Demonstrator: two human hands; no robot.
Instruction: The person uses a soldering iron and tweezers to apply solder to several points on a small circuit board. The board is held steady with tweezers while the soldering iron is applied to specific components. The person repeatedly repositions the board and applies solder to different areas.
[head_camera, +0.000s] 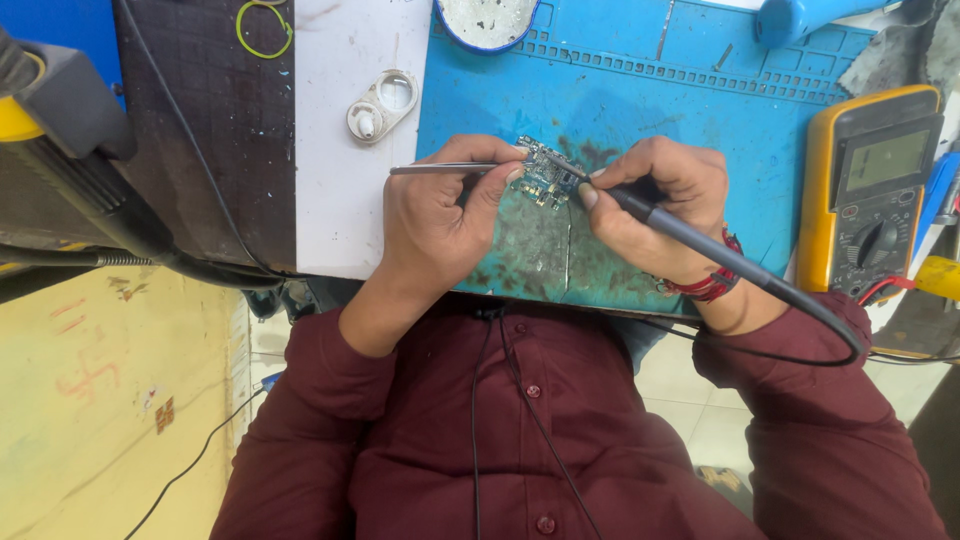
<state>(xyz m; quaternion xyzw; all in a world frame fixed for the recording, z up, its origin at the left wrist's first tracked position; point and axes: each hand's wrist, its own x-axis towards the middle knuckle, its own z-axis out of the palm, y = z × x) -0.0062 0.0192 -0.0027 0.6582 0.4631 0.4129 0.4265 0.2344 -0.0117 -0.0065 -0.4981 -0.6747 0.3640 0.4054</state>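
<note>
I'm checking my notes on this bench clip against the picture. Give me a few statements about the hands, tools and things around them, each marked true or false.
1. The right hand holds a dark soldering iron with its tip at the small circuit board. True.
2. The left hand is empty. False: it grips metal tweezers that point toward the board.
3. The board lies over a blue work mat. True.
4. A yellow multimeter sits left of the left hand. False: it sits beyond the right hand, at the mat's edge.
5. The right wrist is bare. False: it wears red thread bands.
</note>
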